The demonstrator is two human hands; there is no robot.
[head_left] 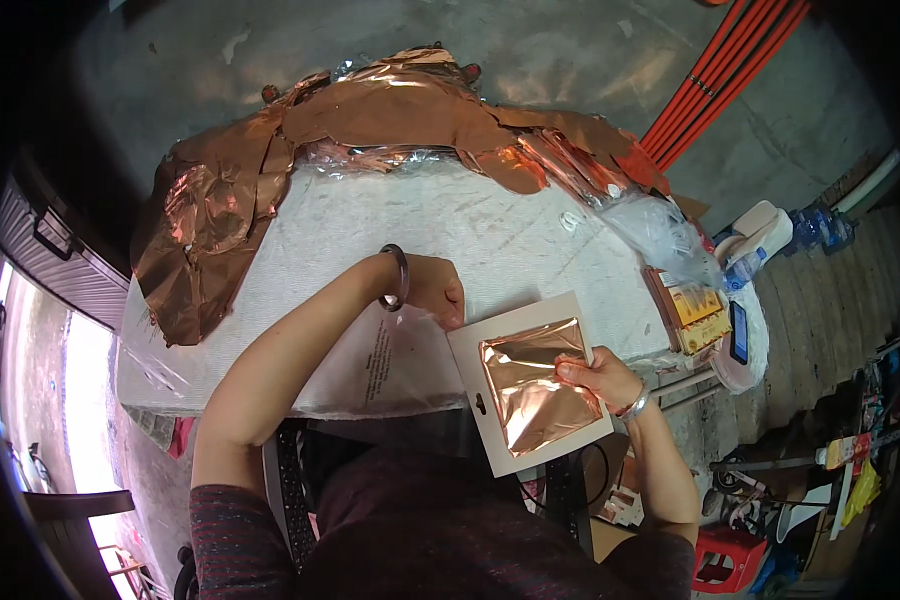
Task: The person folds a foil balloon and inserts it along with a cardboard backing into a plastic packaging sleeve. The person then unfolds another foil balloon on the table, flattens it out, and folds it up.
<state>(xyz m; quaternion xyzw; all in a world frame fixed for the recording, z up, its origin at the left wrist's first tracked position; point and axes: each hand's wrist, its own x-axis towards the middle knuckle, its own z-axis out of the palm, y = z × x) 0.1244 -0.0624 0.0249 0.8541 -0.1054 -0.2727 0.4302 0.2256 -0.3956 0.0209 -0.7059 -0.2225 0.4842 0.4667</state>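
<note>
My right hand [598, 377] pinches a shiny copper foil sheet [530, 385] against a pale card [470, 352] with a hang hole, at the table's near edge. My left hand [438, 288], with a dark bangle on the wrist, rests fingers curled on a clear plastic sleeve [382, 360] lying just left of the card. Whether those fingers grip the sleeve or only press on it is unclear.
A white cloth-covered table [370, 225] carries a wide arc of crumpled copper foil sheets [270, 170] along its far and left edges. Clear plastic bags [660, 230], orange packets [695, 310] and a phone [738, 333] lie at the right. Red pipes [720, 80] cross the concrete floor.
</note>
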